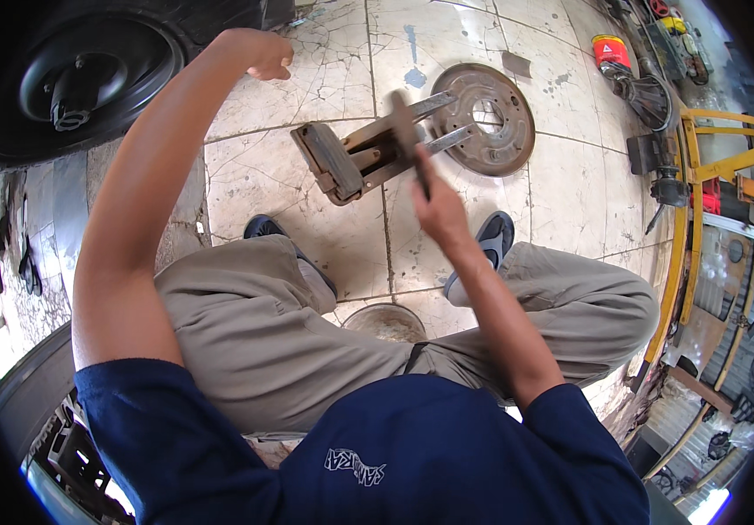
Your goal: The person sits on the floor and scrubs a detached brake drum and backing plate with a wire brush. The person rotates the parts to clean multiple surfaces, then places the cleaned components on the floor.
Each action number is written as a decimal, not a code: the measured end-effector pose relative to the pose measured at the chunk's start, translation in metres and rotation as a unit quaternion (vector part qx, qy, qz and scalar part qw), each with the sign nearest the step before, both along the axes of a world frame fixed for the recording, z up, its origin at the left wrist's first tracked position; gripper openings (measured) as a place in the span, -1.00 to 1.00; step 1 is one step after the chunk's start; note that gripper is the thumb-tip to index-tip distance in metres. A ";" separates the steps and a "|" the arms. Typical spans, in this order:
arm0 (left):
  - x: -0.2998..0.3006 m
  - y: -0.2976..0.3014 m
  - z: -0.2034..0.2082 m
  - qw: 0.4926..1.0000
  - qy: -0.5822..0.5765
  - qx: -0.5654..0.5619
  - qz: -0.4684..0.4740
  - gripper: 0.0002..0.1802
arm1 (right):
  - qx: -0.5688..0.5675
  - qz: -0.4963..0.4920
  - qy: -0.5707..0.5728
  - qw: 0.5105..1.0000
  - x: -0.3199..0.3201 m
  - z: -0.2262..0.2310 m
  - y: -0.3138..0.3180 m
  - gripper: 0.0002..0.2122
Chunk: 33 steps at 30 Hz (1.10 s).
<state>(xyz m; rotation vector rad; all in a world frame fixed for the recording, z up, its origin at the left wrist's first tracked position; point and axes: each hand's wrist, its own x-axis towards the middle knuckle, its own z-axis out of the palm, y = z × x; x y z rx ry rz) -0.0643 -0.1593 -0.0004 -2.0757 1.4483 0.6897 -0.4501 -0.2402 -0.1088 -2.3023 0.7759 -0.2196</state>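
Left hand (pixel 259 54) fisted, right hand (pixel 436 206) gripping

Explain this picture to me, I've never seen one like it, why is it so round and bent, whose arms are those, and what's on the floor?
The picture comes from a wide fisheye camera worn on a person's head, looking down, which is why straight lines bend near the rim. The arms are the wearer's own. The person sits low over a cracked pale tiled floor, in a dark blue shirt and khaki trousers. The right hand grips a blurred dark tool over a rusty metal clamp-like part lying on the tiles. The left hand is a closed fist raised toward a black car wheel; whether it holds anything cannot be seen. Beside the clamp-like part lies a round rusty metal plate with a centre hole. A yellow metal frame stands at the right.
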 end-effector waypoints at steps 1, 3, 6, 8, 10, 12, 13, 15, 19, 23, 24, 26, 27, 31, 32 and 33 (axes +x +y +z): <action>-0.001 0.006 0.002 1.000 -0.012 0.000 0.005 -0.44 | 0.006 0.022 0.059 0.998 0.004 0.008 0.001 -0.40; 0.006 0.009 -0.002 1.000 -0.002 -0.004 0.001 -0.44 | 0.022 0.070 0.178 0.981 0.014 0.031 0.007 -0.40; -0.008 -0.004 0.006 1.000 0.017 -0.021 0.003 -0.44 | -0.032 -0.064 0.006 0.997 -0.005 0.010 -0.042 -0.40; -0.006 -0.002 0.007 1.000 0.018 -0.014 0.015 -0.44 | -0.030 -0.108 0.042 0.993 -0.004 0.012 -0.044 -0.40; -0.003 -0.001 0.002 1.000 0.014 0.001 0.016 -0.44 | -0.037 -0.095 0.018 0.995 -0.006 0.008 -0.032 -0.40; -0.006 -0.005 0.002 1.000 0.014 0.007 0.018 -0.43 | -0.034 -0.016 0.030 0.999 -0.008 -0.001 -0.003 -0.38; -0.004 -0.004 0.002 1.000 0.011 0.013 0.021 -0.42 | -0.039 0.019 0.057 0.997 -0.007 0.005 0.002 -0.38; -0.002 -0.001 0.002 1.000 0.009 -0.009 0.015 -0.41 | -0.049 0.088 0.110 0.989 -0.002 0.017 0.007 -0.37; -0.010 -0.006 0.002 0.999 0.043 -0.020 -0.007 -0.39 | -0.016 -0.091 0.046 0.995 -0.003 0.019 -0.038 -0.40; -0.047 -0.017 0.019 0.963 0.254 -0.007 0.093 -0.33 | -0.012 -0.052 0.054 0.997 -0.002 0.006 -0.013 -0.38; -0.060 -0.020 0.024 0.943 0.310 0.013 0.117 -0.33 | -0.033 -0.004 0.023 0.999 -0.006 0.000 0.000 -0.38; -0.084 -0.019 0.036 0.946 0.295 0.085 0.103 -0.31 | -0.071 0.121 0.098 0.985 -0.003 0.012 0.008 -0.39; -0.098 -0.022 0.042 0.963 0.226 0.135 0.058 -0.30 | -0.066 0.094 0.085 0.990 -0.003 0.009 0.001 -0.39; -0.128 -0.030 0.039 0.954 0.187 0.228 0.054 -0.27 | -0.007 -0.095 0.075 0.993 -0.004 0.017 -0.043 -0.39; -0.127 -0.030 0.033 0.945 0.211 0.239 0.066 -0.26 | 0.012 -0.139 0.094 0.986 -0.002 0.021 -0.046 -0.37; -0.125 -0.029 0.027 0.946 0.214 0.235 0.065 -0.27 | 0.001 -0.119 0.099 0.988 -0.003 0.020 -0.038 -0.36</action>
